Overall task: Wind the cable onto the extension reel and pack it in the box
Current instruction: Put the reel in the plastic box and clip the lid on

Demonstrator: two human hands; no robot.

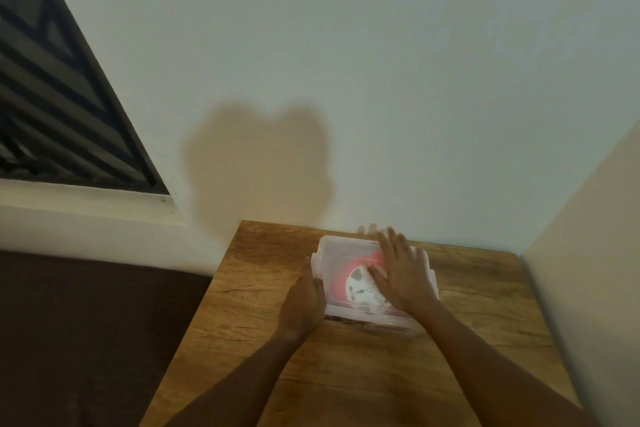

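Observation:
A clear plastic box [341, 248] sits on the wooden table [346, 364] near the wall. Inside it lies the pink extension reel with a white socket face [360, 286], seen through the clear lid. My right hand [401, 274] lies flat on top of the lid with fingers spread. My left hand [304, 298] holds the box's left edge, thumb over the rim. The cable cannot be made out.
A white wall stands straight behind the table, and a cream wall [588, 270] closes the right side. A dark barred window [52, 97] is at the upper left. Left of the table is a dark brown surface [86, 340].

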